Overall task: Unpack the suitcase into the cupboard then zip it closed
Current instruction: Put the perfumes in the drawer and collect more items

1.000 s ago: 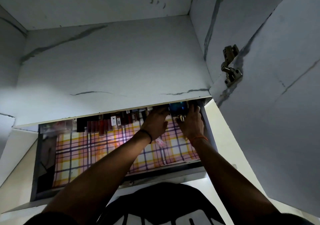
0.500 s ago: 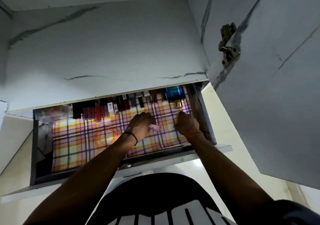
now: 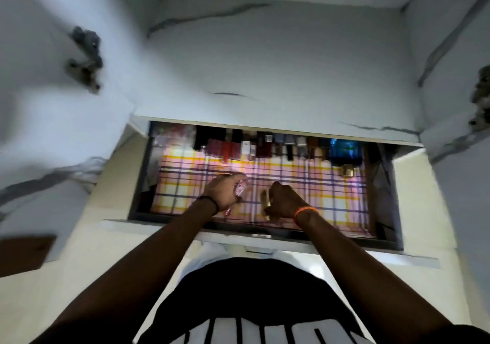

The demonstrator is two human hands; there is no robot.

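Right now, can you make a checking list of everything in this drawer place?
Surface: checked liner covers the open drawer floor.
Job's things: row of small bottles along the back; blue bottle at its right end.
Clutter: gold cap on the liner.
Grippers: left hand holds a pink tube; right hand grips a pale item, too blurred to name.
Cables: nothing seen.
Surroundings: open cupboard doors, hinge.

Glossy marble-look cupboard point(image 3: 278, 59) panels, a checked paper-like drawer liner point(image 3: 305, 184), shiny glass blue bottle point(image 3: 344, 150).

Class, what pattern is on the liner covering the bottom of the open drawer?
The drawer liner is a plaid check: yellow, pink and white squares crossed by dark purple lines, shown in the head view.
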